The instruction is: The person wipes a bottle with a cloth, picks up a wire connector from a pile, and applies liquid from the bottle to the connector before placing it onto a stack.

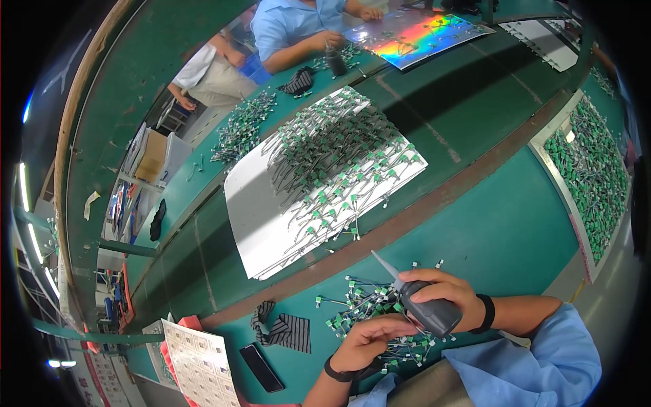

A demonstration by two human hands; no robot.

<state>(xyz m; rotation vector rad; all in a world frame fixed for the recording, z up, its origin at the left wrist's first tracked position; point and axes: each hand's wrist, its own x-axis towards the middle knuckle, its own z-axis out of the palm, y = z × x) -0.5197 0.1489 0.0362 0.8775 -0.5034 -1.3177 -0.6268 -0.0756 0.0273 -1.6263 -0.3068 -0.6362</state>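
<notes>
My right hand (447, 290) is wrapped round a dark grey squeeze bottle (434, 313), whose long tapered nozzle (385, 264) points up and to the left. Just below the bottle, my left hand (366, 341) has its fingers drawn together; what they pinch, if anything, is hidden by the bottle. Around and beneath both hands lies a loose pile of small green parts (363, 298) with thin grey leads and whitish ends. Each wrist wears a black band.
Beyond my bench, white sheets (247, 230) carry rows of green parts. At right stands a framed tray (573, 197) full of them. A striped cloth (288, 332), a phone (262, 368) and a printed sheet (200, 359) lie at left. Across the table, a person in blue (288, 30) works beside a shiny board (420, 41).
</notes>
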